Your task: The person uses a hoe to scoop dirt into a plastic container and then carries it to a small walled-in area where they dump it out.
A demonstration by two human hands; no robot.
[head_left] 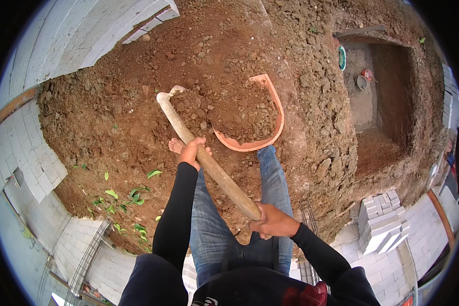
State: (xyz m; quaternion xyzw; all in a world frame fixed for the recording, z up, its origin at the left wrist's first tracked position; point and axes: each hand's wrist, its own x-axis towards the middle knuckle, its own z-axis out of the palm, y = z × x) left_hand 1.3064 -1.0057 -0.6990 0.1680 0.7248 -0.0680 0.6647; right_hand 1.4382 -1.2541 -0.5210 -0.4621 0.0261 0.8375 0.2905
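Note:
Both my hands are wrapped round the thick wooden handle of a hoe (217,173), which slants across in front of my legs. My left hand (191,151) grips it about midway, and my right hand (273,222) holds its near end by my thigh. The hoe's far end bends over, and its blade is mostly lost against the soil. Right of the blade lies an orange dustpan-like tub (278,115) with a raised curved rim, loaded with loose brown soil and touching my right foot area. My bare left foot (175,146) shows beside the handle.
A deep rectangular pit (387,112) with buckets (362,82) inside lies to the right, edged by heaped clods. White block walls (23,153) stand on the left. Stacked white blocks (382,222) and steel rebar cages (89,257) lie nearer. Green leaves (135,196) are scattered at the left.

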